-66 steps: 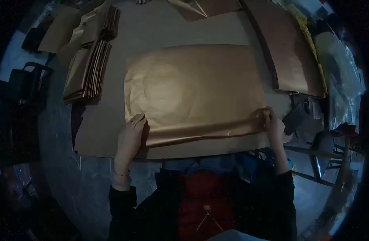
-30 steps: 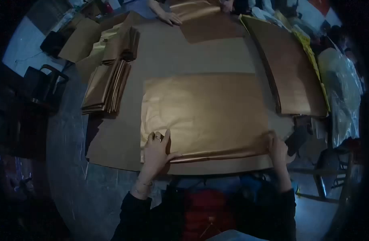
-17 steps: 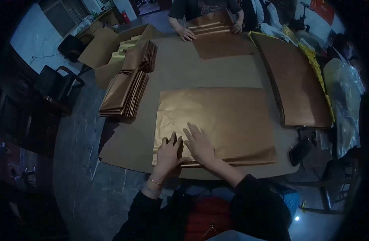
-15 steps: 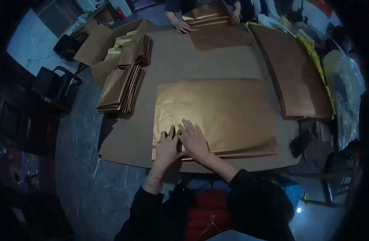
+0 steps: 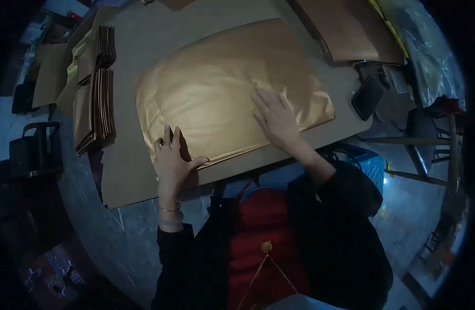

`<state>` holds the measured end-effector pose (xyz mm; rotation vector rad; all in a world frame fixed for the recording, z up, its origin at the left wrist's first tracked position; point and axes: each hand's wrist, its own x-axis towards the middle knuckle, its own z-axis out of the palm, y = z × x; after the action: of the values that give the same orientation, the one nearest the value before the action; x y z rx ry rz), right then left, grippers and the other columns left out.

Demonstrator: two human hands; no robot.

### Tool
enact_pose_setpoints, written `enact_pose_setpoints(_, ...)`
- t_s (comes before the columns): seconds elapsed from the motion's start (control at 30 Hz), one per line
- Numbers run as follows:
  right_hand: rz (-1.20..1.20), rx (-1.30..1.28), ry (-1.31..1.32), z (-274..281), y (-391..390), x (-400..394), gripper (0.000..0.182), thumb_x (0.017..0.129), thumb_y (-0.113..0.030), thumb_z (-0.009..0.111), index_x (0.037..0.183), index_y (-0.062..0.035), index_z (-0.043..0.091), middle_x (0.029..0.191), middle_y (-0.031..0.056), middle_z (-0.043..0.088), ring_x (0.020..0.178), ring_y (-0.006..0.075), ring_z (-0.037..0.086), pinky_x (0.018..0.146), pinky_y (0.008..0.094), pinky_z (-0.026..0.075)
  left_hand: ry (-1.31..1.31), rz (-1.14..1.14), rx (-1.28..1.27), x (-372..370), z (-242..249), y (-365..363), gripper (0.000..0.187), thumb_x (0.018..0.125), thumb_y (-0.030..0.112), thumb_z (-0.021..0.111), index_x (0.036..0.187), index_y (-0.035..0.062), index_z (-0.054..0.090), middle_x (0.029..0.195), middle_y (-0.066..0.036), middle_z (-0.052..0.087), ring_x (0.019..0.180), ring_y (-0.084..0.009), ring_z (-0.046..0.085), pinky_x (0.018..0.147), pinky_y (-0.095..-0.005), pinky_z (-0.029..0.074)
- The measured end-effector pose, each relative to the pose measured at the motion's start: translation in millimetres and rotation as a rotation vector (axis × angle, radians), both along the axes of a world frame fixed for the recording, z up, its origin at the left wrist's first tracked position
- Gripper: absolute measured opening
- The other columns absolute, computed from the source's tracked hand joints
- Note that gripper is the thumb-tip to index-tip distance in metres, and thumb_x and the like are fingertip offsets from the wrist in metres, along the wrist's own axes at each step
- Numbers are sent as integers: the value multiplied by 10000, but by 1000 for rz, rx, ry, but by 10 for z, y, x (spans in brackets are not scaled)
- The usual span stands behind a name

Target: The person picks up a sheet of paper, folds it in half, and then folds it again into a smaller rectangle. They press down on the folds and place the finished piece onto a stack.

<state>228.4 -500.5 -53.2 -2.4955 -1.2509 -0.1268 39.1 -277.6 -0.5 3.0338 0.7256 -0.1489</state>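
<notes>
A large gold, shiny sheet (image 5: 216, 93), paper-like and wrinkled, lies flat in front of me. Its near edge looks doubled or folded. My left hand (image 5: 171, 161) rests at its near left part, fingers spread and thumb pointing right along the near edge. A ring and bracelets show on that hand and wrist. Flat on the sheet's right half lies my right hand (image 5: 277, 121), fingers stretched out and a little blurred. Creases run in the sheet around the right hand. Neither hand grips anything.
Folded gold-brown bundles (image 5: 95, 108) stand stacked at the left by an open cardboard box (image 5: 51, 72). A brown sheet stack (image 5: 346, 31) lies at the far right, near a dark phone (image 5: 368, 97). Brown board (image 5: 129, 181) covers the table. A chair (image 5: 35, 150) stands left.
My hands, close together before, are now apart: the right has slid rightward over the sheet, the left stays near the left side. The view has tilted down, and the sheet appears turned.
</notes>
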Motion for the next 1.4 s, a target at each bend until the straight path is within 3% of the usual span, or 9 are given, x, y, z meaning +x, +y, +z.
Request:
enact_pose_setpoints(0.17,-191,-17,-43,2,-623,519,449,970,-271,398,1387,-107,384,1479,77,306,1374,233,265,1128,425,196,27,18,-18,43,81,-47,1080,503,643,756,1363,91,407,1437,-147,354,1209,-413,397,935,-464,449)
enact_pose_setpoints(0.2,-242,-34,-22,16,-724,598,447,975,-272,384,1391,-110,378,1482,79,301,1376,239,260,1130,429,188,61,59,-87,63,119,-57,1089,536,647,755,1404,120,360,1457,-146,320,1239,-428,380,977,-520,407)
enact_pose_setpoints(0.33,-337,-41,-47,-4,-954,824,459,996,-333,334,1393,-109,382,1464,79,339,1363,248,291,1122,438,203,61,67,-88,59,128,-49,1076,545,649,749,1396,109,373,1459,-146,317,1234,-443,380,964,-534,411)
enact_pose_setpoints(0.5,-397,-44,-90,12,-923,799,435,979,-250,397,1380,-80,390,1462,88,341,1364,262,287,1123,462,186,-5,53,-93,25,63,-39,1066,548,681,723,1382,100,400,1456,-145,323,1241,-429,367,968,-531,399)
enact_pose_setpoints(0.6,-405,10,-133,88,-716,635,438,967,-226,424,1378,-78,390,1470,84,326,1369,254,279,1123,467,186,-14,22,-50,33,76,-50,1091,503,667,741,1362,78,416,1438,-152,340,1199,-421,385,920,-467,456)
enact_pose_setpoints(0.77,-95,75,35,262,-110,122,446,972,-247,420,1383,-79,385,1479,100,306,1375,257,266,1126,460,179,-12,47,-70,20,49,-50,1089,515,673,734,1368,82,404,1435,-171,344,1209,-454,397,906,-492,457)
enact_pose_setpoints(0.87,-46,-20,24,-7,-17,39,447,978,-271,411,1380,-78,393,1479,111,303,1375,257,267,1126,458,176,-110,-7,-33,-41,-18,-37,1059,543,671,719,1372,94,402,1429,-170,356,1215,-444,397,916,-480,452)
enact_pose_setpoints(1.1,-40,-74,-54,-8,-62,58,441,979,-288,401,1392,-132,394,1478,55,322,1370,224,287,1128,446,189,-219,118,-124,-306,-253,-6,1048,648,707,629,1416,63,320,1469,-162,289,1358,-363,255,1089,-506,247)
enact_pose_setpoints(1.4,-59,-112,-63,6,-69,56,447,984,-302,390,1401,-141,379,1479,56,319,1370,226,286,1130,451,182,-160,381,-53,-828,-235,187,1108,679,667,642,1434,-19,211,1489,-241,185,1389,-386,157,1103,-543,161)
